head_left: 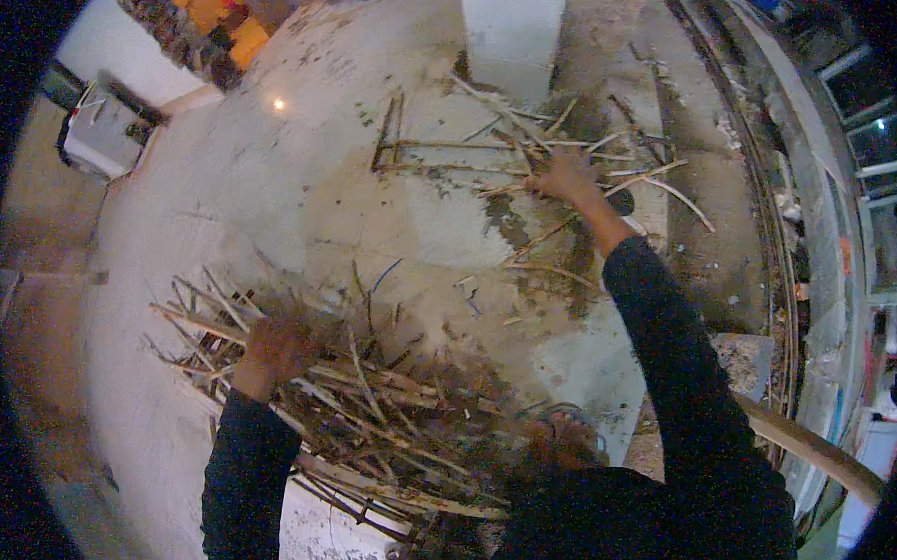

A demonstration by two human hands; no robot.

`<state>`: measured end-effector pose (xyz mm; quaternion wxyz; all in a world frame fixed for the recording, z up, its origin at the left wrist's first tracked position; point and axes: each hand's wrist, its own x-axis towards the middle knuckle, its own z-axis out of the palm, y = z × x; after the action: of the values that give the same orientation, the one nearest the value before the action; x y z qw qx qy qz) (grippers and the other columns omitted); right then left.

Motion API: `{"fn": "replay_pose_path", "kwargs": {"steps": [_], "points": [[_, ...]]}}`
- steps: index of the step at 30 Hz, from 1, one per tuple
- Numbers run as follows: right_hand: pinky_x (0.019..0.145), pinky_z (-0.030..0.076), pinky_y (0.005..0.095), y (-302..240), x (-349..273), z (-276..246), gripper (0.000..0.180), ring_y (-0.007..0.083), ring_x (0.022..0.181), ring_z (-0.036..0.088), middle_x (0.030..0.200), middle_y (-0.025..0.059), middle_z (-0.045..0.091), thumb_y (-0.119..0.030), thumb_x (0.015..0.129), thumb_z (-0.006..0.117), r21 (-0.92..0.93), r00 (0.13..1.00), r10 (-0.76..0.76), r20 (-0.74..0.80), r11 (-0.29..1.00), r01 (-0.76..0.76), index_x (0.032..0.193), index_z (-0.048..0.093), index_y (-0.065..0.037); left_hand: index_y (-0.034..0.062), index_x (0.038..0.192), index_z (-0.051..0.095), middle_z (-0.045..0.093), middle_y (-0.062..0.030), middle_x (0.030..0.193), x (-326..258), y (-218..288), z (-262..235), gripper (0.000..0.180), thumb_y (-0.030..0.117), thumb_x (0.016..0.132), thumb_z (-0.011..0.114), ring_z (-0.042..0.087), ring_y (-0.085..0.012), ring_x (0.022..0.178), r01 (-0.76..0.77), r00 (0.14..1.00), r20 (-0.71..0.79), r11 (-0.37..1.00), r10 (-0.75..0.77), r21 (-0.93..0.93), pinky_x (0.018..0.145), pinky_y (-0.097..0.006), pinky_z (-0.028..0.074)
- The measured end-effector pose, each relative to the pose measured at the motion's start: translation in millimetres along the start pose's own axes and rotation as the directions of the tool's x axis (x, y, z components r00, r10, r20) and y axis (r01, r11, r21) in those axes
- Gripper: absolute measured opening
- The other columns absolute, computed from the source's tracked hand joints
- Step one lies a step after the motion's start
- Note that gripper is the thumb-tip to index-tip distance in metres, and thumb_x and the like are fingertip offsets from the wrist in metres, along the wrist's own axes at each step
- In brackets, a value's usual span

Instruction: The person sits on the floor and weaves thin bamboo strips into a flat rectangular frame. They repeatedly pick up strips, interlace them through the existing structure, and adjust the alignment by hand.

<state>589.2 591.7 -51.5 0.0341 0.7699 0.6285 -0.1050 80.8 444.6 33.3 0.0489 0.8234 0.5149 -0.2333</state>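
My right hand (568, 175) reaches far out, fingers bent down around thin sticks (511, 118) in a loose scatter on the floor. Closer in, at the lower left, my left hand (280, 348) is on a big heap of dry sticks (392, 418). Its fingers are dim and blurred among the sticks, so their grip does not show. Some heap sticks point out to the left past that hand. Left of the right hand, several straighter sticks (434, 144) lie flat, some of them crossing.
A pale pillar (512, 33) stands beyond the scattered sticks. At the right, a thick wooden pole (811, 451) slants beside my right arm, near a ledge (821, 226) along the side. A white object (105, 130) stands at the far left by a wall. Bits of debris dot the floor.
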Motion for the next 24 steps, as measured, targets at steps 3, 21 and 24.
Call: {"fn": "replay_pose_path", "kwargs": {"steps": [3, 21, 24], "points": [[0.109, 0.043, 0.0446, 12.8, 16.0, 9.9, 0.076, 0.0322, 0.126, 0.056, 0.131, 0.0162, 0.063, -0.064, 0.084, 0.069, 0.156, 0.987, -0.163, 0.004, 0.975, 0.160, 0.138, 0.061, -0.011, 0.0192, 0.101, 0.076, 0.071, -0.0115, 0.090, -9.1, 1.9, -0.9, 0.024, 0.037, 0.091, 0.063, 0.069, -0.0346, 0.089, -0.207, 0.922, -0.324, 0.977, 0.213, 0.052, 0.073, -0.051, 0.053], [0.100, 0.047, 0.0350, 11.1, -60.6, -34.7, 0.068, 0.0203, 0.110, 0.058, 0.122, 0.0075, 0.061, -0.028, 0.077, 0.082, 0.783, 0.923, -0.229, -0.310, 0.489, 0.385, 0.135, 0.055, -0.005, 0.0169, 0.091, 0.080, 0.077, -0.0087, 0.096, 13.1, 22.7, -6.6, 0.027, 0.034, 0.084, 0.060, 0.075, -0.0304, 0.093, -0.007, 0.999, 0.041, 0.999, 0.008, -0.031, 0.076, -0.048, 0.055], [0.102, 0.047, 0.0374, -32.6, -113.0, -81.6, 0.078, 0.0233, 0.115, 0.059, 0.127, 0.0088, 0.061, -0.027, 0.070, 0.087, 0.705, 0.860, -0.388, -0.332, 0.503, 0.500, 0.137, 0.054, -0.005, 0.0150, 0.092, 0.080, 0.077, -0.0108, 0.097, 11.6, 24.1, 2.0, 0.028, 0.032, 0.083, 0.059, 0.074, -0.0301, 0.094, -0.035, 0.999, -0.014, 0.999, 0.035, 0.015, 0.078, -0.047, 0.054]]}}
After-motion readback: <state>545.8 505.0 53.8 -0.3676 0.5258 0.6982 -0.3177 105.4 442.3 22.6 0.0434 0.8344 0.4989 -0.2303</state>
